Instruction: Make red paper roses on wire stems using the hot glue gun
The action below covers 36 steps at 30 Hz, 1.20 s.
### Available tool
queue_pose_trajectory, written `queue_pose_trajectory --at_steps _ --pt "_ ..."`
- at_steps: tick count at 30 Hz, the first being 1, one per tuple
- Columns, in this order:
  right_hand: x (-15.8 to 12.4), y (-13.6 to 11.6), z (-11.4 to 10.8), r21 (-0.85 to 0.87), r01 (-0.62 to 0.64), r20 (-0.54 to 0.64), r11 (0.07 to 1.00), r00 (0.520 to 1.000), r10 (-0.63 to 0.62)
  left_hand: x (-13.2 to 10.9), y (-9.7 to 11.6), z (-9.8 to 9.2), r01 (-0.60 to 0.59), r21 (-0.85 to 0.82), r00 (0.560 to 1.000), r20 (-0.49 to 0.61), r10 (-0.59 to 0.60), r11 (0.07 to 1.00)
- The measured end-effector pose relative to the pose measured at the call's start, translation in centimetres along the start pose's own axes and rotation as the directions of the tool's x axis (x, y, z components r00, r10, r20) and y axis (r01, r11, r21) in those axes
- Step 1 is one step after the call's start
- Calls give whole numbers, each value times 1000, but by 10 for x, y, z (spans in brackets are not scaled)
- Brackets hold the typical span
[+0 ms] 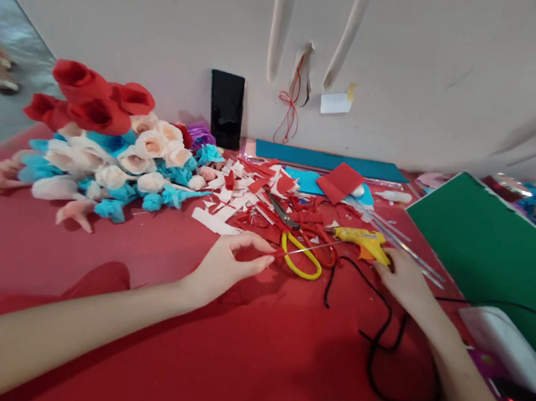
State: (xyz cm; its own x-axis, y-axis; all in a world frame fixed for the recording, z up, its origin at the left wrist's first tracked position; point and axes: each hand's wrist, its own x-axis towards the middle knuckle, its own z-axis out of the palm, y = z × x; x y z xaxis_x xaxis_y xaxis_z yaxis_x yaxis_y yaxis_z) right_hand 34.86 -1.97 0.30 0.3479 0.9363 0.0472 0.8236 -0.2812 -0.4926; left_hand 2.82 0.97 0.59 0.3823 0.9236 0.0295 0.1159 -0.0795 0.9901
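Note:
Between thumb and fingers, my left hand (233,260) pinches the red end of a thin wire (313,248), which points right across the scissors. My right hand (401,275) is closed around the handle of a yellow glue gun (362,237), its nozzle facing left. Scissors (302,265) with yellow and red handles lie on the table among paper scraps (249,192). A black cord (387,321) loops below the glue gun.
Crepe paper flowers (100,106) in red, white and blue are heaped at the left. A black phone (226,110) leans on the wall. A green board (493,243) stands at the right, near a white object (503,333). Clear sticks (402,246) lie behind my right hand.

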Motion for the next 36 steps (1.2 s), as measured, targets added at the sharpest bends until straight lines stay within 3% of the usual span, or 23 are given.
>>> queue_pose_trajectory --at_steps 3,7,11,15,21,27,32,36 --pt "-5 -6 -2 168 -64 -25 984 997 69 0 -1 1 0 14 1000 -7 1 1000" --pt "-14 -20 -7 413 -91 44 906 996 81 0 -3 1 -12 26 1000 -19 12 1000" --pt "-22 -35 -17 493 -96 118 865 992 44 0 -4 1 -26 34 1000 -15 27 999" --pt "-25 -36 -21 398 -87 150 913 988 29 0 -4 1 -35 39 999 -4 35 999" --pt "-18 -18 -10 -16 -39 -137 999 990 37 -1 -9 1 -37 40 999 6 37 999" --pt "-24 -25 -22 -255 -45 -239 966 971 -18 -1 -11 2 -43 42 999 8 43 998" --pt "-32 -30 -50 -177 -106 -355 978 934 37 -1 -10 3 -43 45 999 0 43 998" --pt "-46 -43 -54 29 -72 -325 997 943 78 -1 -8 4 -47 49 999 -13 47 998"
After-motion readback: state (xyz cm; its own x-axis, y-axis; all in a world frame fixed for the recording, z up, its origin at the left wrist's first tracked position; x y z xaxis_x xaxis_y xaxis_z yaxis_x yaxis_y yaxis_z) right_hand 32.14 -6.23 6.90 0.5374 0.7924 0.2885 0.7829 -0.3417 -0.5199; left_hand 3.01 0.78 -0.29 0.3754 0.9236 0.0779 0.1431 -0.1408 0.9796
